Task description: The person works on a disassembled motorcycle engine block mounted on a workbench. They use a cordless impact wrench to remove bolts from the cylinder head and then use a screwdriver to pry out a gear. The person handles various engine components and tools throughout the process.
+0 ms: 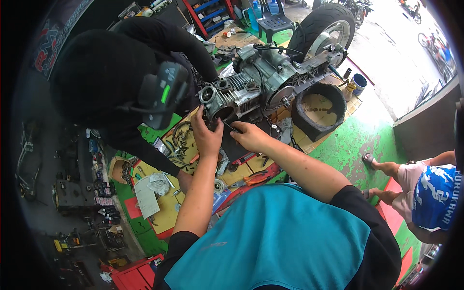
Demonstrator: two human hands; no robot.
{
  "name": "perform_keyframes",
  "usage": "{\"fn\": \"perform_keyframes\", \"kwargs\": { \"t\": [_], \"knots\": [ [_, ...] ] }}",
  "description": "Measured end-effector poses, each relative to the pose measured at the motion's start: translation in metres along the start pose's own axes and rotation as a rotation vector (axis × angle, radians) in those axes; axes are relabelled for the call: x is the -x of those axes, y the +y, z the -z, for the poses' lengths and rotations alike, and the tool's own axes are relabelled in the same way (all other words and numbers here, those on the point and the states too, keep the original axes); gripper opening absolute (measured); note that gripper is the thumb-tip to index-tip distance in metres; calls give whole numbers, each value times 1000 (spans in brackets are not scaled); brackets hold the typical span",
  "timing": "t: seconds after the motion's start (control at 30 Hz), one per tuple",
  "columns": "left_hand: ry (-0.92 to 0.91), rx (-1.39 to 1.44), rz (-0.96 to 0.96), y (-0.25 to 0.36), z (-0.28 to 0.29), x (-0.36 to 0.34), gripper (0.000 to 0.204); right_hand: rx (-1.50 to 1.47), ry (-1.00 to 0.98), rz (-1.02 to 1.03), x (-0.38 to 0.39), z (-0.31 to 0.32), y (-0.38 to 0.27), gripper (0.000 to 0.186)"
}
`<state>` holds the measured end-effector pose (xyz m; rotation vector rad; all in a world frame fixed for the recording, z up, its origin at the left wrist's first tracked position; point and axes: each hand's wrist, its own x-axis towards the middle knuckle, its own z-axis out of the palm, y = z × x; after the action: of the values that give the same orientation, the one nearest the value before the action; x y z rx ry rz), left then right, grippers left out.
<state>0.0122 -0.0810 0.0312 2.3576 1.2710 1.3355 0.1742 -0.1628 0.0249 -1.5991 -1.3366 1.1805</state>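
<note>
A scooter engine [251, 79] with metal cooling fins and a round open bore lies on the work table, its rear wheel [328, 34] attached at the far right. My left hand [208, 135] grips the near left end of the engine, thumb and fingers apart at the bore's rim. Just to its right, my right hand [249, 135] is closed on a thin tool [228, 125], whose narrow shaft points toward the bore. The tool's tip and exact kind are hard to make out.
A person in black [111, 77] leans in from the left, one hand [184, 181] low over the table. Orange-handled pliers [256, 179], a crumpled plastic bag [158, 183] and loose parts lie nearby. A dark round tub [319, 108] stands right; another person [420, 188] is beyond.
</note>
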Motion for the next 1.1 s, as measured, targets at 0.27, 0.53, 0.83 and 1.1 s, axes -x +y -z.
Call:
{"fn": "perform_keyframes", "kwargs": {
  "t": [0.27, 0.53, 0.83, 1.1],
  "knots": [
    [48, -250, -178, -19, -5, 4, 65, -68, -139, -74, 1, 16, -10, 52],
    [47, -137, -49, 15, 7, -12, 55, -206, -93, -217, 24, 27, -18, 49],
    [56, -60, -89, -15, 1, -8, 47, -371, -4, -127, 30, 19, -3, 48],
    [-14, -50, -25, 2, 5, -12, 46, 28, 135, 99, 8, 27, 21, 46]
  ]
}}
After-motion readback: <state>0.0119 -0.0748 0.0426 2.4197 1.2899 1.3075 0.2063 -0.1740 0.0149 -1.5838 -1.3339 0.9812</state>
